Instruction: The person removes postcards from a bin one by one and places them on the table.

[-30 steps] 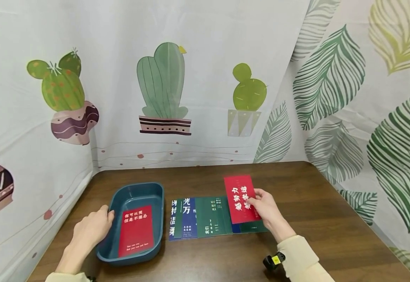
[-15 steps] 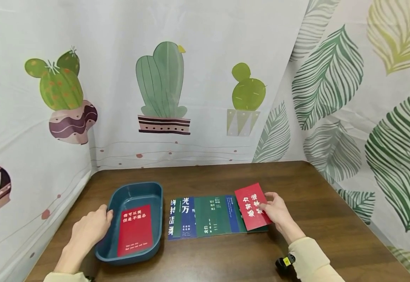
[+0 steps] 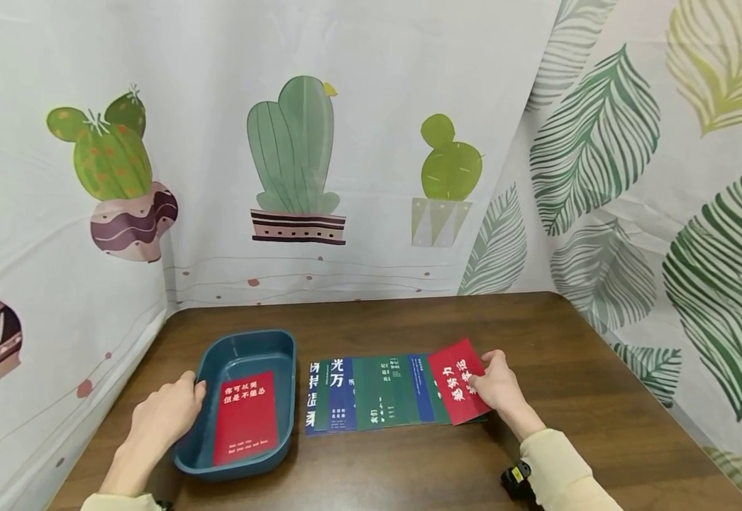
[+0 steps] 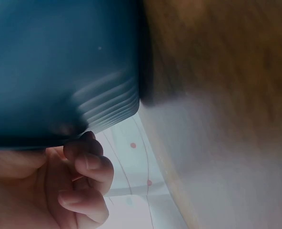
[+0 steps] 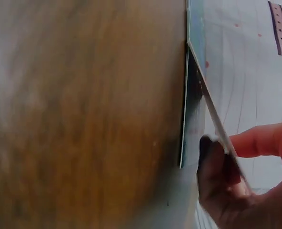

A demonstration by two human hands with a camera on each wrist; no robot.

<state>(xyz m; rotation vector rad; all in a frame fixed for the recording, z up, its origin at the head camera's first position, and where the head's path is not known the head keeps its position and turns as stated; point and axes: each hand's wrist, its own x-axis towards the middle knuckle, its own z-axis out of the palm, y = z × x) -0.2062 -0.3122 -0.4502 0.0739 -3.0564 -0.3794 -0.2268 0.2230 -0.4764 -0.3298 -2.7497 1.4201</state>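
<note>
My right hand (image 3: 504,389) pinches a red card (image 3: 452,376) with white lettering by its right side. In the right wrist view that card (image 5: 212,109) slants, its far edge down at the cards and its near edge raised between thumb and fingers. Beneath it lies an overlapping row of green and blue cards (image 3: 384,404), whose right end the red card covers in part. My left hand (image 3: 168,410) grips the left rim of a dark blue plastic tray (image 3: 250,349), with curled fingers showing under the rim in the left wrist view. Another red card (image 3: 246,422) lies inside the tray.
Everything stands on a brown wooden table (image 3: 371,468). A white cloth (image 3: 377,142) printed with cacti and leaves hangs behind the table and along its sides. A small black device (image 3: 516,479) sits at the right wrist.
My right hand has moved right and slightly down with the red card, which has turned and come lower over the row's right end. The left hand and tray have stayed put.
</note>
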